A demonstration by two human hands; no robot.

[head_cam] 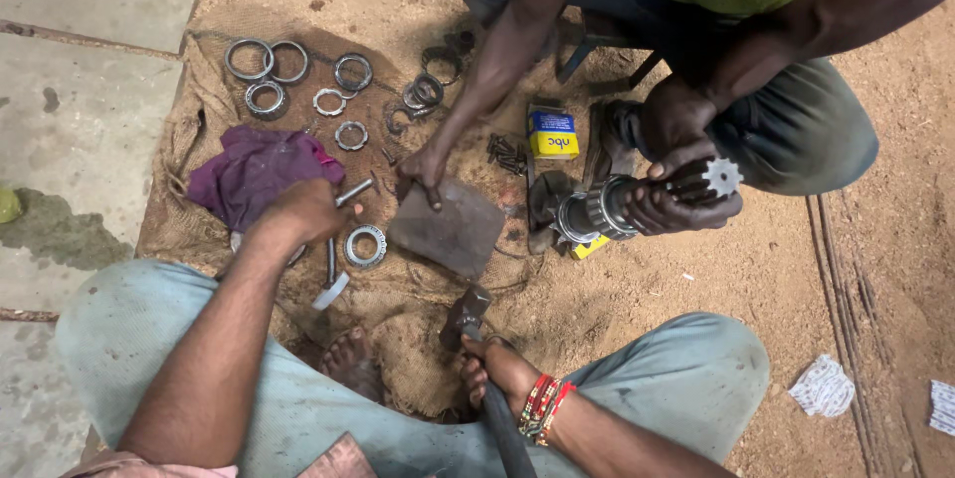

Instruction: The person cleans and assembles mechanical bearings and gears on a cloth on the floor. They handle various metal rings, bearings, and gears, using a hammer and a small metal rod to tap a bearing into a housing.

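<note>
Sandy ground carries a burlap sack (199, 120) strewn with bearing rings (267, 61). Your left hand (303, 207) closes around a steel rod (350, 193) beside a purple rag (254, 168), while your right hand (500, 371) grips a hammer (466, 315) by its handle. Opposite, a co-worker's hand (423, 168) rests on a metal block (450, 229).

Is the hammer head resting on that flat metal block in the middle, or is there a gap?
Apart. The head view shows burlap sacking between the hammer head and the near edge of the flat metal block; the right hand grips the hammer's handle.

Head camera looks steeply down, close above the burlap mat (199, 120).
</note>
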